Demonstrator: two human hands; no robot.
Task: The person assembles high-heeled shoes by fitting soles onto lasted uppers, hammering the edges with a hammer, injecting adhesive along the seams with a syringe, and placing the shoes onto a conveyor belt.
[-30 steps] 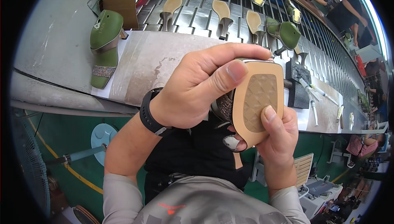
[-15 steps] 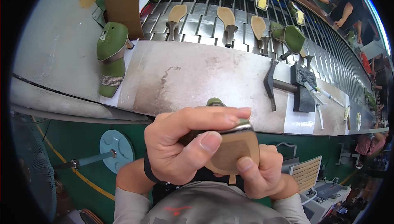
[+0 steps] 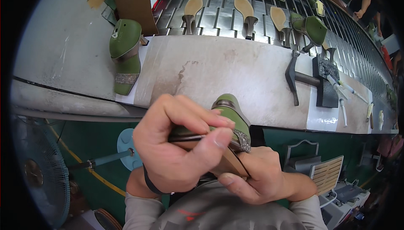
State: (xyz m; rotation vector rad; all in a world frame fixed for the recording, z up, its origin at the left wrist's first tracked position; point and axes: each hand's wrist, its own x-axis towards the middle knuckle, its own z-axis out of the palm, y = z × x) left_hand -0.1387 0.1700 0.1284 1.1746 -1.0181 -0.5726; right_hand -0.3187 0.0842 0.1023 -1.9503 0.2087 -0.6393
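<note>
Both hands hold a green high-heeled sandal (image 3: 232,118) in front of my chest, over the table's near edge. Its green heel cup points away, and a glittery band (image 3: 243,140) shows on the upper. The tan sole (image 3: 230,163) is tilted between my hands. My left hand (image 3: 174,148) is closed on its left part, thumb and fingertips pinching at the edge. My right hand (image 3: 263,175) grips the right side, thumb on the sole underneath and fingers mostly hidden behind. Whether a small tool sits in the left pinch cannot be seen.
A matching sandal (image 3: 125,40) lies at the table's left. Right are a hammer (image 3: 291,78), a dark block (image 3: 326,93) and white tube-like tools (image 3: 341,105). Behind, a slatted conveyor (image 3: 219,19) carries heeled soles (image 3: 192,7) and another green shoe (image 3: 316,30). A fan (image 3: 42,173) stands lower left.
The sandal has turned in my hands: its sole faced me before, and now the green upper and glittery band show. My right thumb has shifted lower. The view has moved slightly left.
</note>
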